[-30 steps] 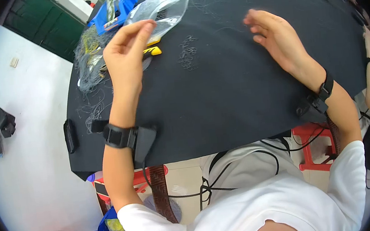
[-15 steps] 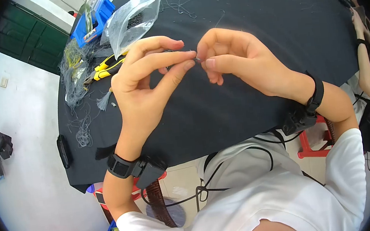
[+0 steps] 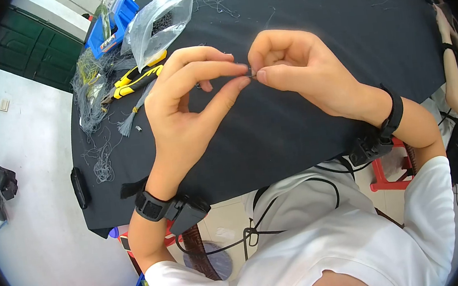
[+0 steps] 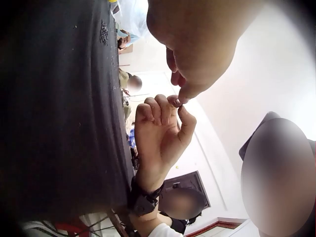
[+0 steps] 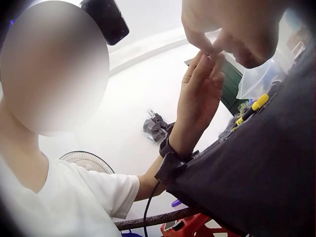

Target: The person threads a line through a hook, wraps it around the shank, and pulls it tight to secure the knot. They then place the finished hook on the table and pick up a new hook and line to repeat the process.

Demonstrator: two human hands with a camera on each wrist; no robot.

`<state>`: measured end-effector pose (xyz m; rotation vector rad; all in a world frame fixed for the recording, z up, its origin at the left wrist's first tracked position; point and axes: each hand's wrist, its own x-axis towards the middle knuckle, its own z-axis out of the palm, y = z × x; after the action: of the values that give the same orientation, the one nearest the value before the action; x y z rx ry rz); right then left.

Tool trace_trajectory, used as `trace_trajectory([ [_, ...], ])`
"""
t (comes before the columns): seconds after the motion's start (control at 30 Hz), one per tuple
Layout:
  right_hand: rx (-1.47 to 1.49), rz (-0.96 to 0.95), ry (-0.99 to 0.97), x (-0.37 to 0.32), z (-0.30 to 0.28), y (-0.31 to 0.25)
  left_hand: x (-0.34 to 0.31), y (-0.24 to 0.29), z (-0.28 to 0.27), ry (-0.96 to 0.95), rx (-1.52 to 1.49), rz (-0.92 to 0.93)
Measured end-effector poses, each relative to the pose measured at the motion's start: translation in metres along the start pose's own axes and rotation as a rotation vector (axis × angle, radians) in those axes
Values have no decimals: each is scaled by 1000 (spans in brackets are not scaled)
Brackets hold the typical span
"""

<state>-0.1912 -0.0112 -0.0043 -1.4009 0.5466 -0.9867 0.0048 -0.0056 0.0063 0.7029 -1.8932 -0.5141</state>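
My left hand (image 3: 182, 100) is raised over the table and pinches a tiny dark fish hook (image 3: 251, 75) between thumb and forefinger, its other fingers loosely bent. Facing it, my right hand (image 3: 305, 73) has its thumb and forefinger pressed together right at the hook, the other fingers curled in. A thin fishing line (image 3: 271, 15) runs up behind the right hand over the cloth; the part within the fingers is hidden. Both wrist views show the fingertips of the two hands meeting.
On the black-clothed table (image 3: 231, 159), yellow-black pliers (image 3: 139, 82), a clear bag (image 3: 164, 27) of dark hooks, a blue bin (image 3: 113, 26) and tangled line (image 3: 88, 102) lie at the left. A black case (image 3: 79, 187) sits by the left edge. Another person's arm (image 3: 449, 64) is at the right.
A second ago the hands were far apart; they came together over the table, the right moving left. Over the last half second they shifted slightly right, fingertips still meeting at the hook.
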Motion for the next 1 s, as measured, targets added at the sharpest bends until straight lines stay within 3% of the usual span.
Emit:
trace_trajectory([
  [0.27,45,61,1,-1,-2,2,-2,-2,2,-32,80,70],
  [0.4,12,135,45,4,0,-6,-3,-5,3,18,4,-91],
  [0.57,-538,166,-168,14,-29,-47,-4,-11,-1,24,-9,-280],
  [0.6,-646,187,-204,17,-35,-63,-3,-9,-6,-55,73,-315],
  [0.7,-883,141,-281,23,-57,-102,0,-2,-6,-99,316,-160],
  [0.77,-1081,292,-249,33,-85,-142,-1,-1,-6,-242,396,-92],
  [0.83,-1153,317,-180,45,-112,-151,-1,0,-6,-310,533,-36],
  [1.0,-1338,134,43,86,-176,-164,3,16,-4,-476,779,-30],
])
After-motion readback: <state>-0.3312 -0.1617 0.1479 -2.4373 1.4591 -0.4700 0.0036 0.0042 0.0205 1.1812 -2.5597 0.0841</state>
